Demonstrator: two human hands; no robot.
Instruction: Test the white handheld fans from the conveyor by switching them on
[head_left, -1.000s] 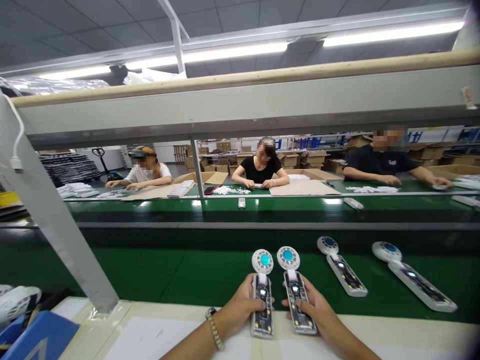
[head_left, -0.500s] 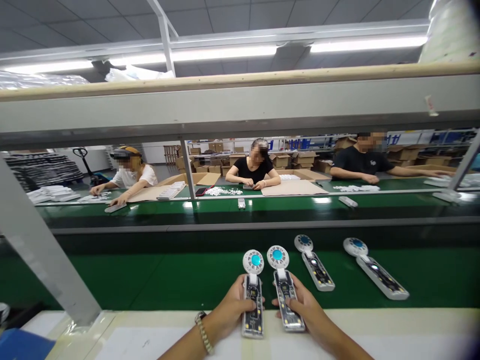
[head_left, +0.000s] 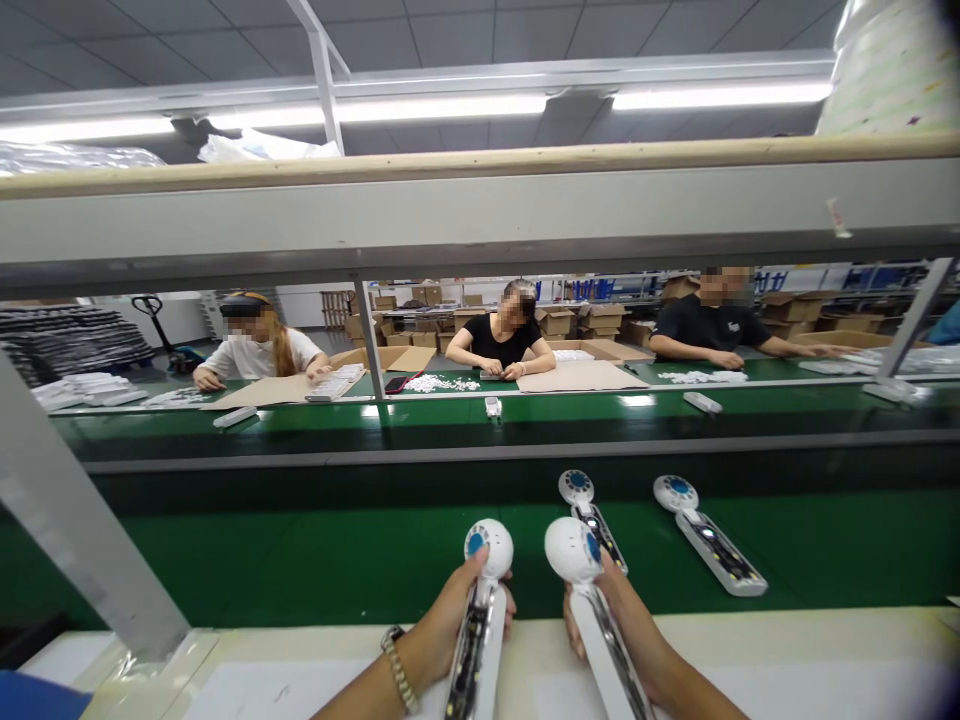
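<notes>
My left hand (head_left: 442,620) is wrapped round a white handheld device (head_left: 491,640) with a round head, a blue disc and a bare circuit board along its handle. Its thumb lies on the head's edge. A matching device (head_left: 600,640) is gripped in my right hand (head_left: 634,625), turned so its white side faces me. Both are held upright side by side over the table edge, their lower ends cut off by the frame. Just beyond the right one, another such device (head_left: 596,525) lies on the green belt, partly hidden. One more device (head_left: 720,552) rests farther right, a small light glowing on its board.
A pale worktop (head_left: 750,640) lies before me, with the green belt (head_left: 300,550) beyond. A slanted grey post (head_left: 90,510) stands at left and a shelf beam (head_left: 450,215) crosses above. Across the line sit three co-workers with white parts (head_left: 442,383) and cardboard.
Both held devices have turned from board-up to partly side-on, and my left thumb is now at the head. The devices on the belt appear farther left. The left co-worker's hand has left a white part.
</notes>
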